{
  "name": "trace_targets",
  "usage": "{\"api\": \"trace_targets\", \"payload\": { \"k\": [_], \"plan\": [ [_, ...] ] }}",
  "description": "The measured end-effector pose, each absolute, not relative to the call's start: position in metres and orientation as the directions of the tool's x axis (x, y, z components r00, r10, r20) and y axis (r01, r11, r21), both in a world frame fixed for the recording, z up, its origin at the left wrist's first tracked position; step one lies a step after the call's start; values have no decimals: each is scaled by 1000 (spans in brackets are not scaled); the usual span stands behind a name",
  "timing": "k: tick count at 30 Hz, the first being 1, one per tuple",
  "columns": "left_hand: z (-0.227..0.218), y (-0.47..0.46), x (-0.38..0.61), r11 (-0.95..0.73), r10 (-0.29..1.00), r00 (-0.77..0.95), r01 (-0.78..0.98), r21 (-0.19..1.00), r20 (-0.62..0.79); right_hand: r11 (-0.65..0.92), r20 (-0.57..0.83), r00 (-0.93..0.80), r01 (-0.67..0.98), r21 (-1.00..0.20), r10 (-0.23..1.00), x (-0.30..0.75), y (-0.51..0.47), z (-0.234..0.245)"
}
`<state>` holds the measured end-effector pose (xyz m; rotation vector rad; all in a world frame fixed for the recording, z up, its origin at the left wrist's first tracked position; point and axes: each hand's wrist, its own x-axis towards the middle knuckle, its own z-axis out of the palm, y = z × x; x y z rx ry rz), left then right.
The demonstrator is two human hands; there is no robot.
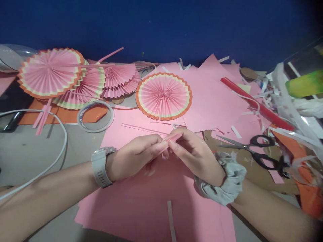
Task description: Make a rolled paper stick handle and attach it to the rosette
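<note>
My left hand [135, 158] and my right hand [194, 153] meet over a large pink paper sheet [156, 201]. Both pinch a narrow folded pink paper strip [171, 138] between thumb and fingers, the left at its lower end, the right at its upper end. A grey watch [100, 167] is on my left wrist and a grey scrunchie [227, 183] on my right. A finished round pink paper fan [164, 96] with cream and orange rim lies just beyond my hands.
Several more pleated pink fans [65, 77] are piled at the back left. Black-handled scissors [254, 149] lie at the right on brown card. A tape ring [96, 116], a white cable [50, 161], a red tube [254, 102] and paper scraps surround the work area.
</note>
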<state>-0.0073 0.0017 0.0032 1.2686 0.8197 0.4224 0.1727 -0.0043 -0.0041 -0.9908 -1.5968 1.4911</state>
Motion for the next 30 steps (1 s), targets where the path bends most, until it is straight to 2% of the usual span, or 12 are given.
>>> {"api": "trace_targets", "payload": {
  "k": [7, 12, 14, 18, 22, 25, 30],
  "plan": [
    [5, -2, -2, 221, 747, 585, 229, 948, -316, 26, 7, -436, 38, -999, 900, 177, -7, -5],
    [2, -6, -4, 64, 749, 616, 303, 951, -247, 48, -78, -369, 318, -947, 926, 177, -6, -7],
    [0, -6, -4, 52, 748, 616, 313, 948, -245, 46, -97, -369, 359, -932, 924, 176, -5, -7],
    [2, -4, -4, 162, 719, 630, 260, 952, -295, 7, -107, -412, 266, -964, 905, 174, -4, -3],
    [3, 3, -7, 322, 599, 720, 183, 929, -350, -12, -102, -411, 215, -977, 906, 175, -4, 0],
    [2, 6, -9, 326, 559, 751, 191, 926, -352, -2, -92, -417, 211, -977, 904, 176, -5, 0],
    [3, 4, -8, 280, 600, 700, 269, 922, -387, 24, -65, -391, 219, -975, 918, 177, -5, -2]
  ]
}}
